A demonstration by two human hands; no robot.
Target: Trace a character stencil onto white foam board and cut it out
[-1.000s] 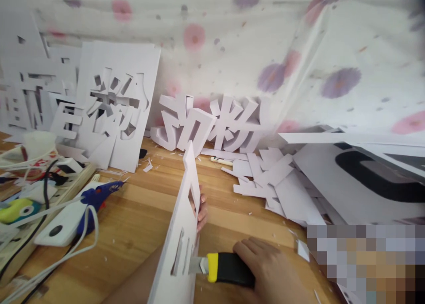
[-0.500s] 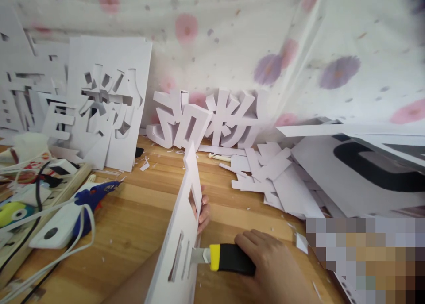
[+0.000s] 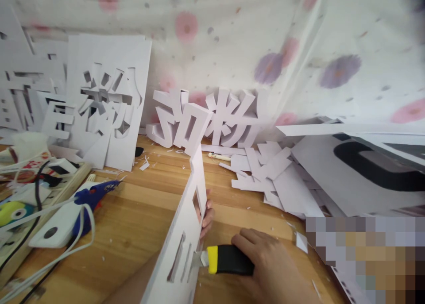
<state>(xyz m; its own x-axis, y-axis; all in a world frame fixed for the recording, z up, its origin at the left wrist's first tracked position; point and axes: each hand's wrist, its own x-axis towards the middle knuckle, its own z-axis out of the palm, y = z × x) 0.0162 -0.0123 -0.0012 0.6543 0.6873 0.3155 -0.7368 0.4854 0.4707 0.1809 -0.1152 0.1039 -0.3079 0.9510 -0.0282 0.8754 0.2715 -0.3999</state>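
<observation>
While the left hand (image 3: pixel 208 216) clasps the upright board (image 3: pixel 181 246), the right hand (image 3: pixel 270 271), closed on the knife (image 3: pixel 227 259), cuts beside finished slots (image 3: pixel 175 263); this cut appears incomplete.

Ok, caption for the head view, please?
Left hand steadies an upright white foam board while the right hand holds a yellow-and-black utility knife to it, on a wooden table littered with offcuts.

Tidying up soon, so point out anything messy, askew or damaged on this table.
White offcuts lie heaped at the right; tiny scraps litter the wooden table; the blue glue gun lies tangled in cables at the left.
</observation>
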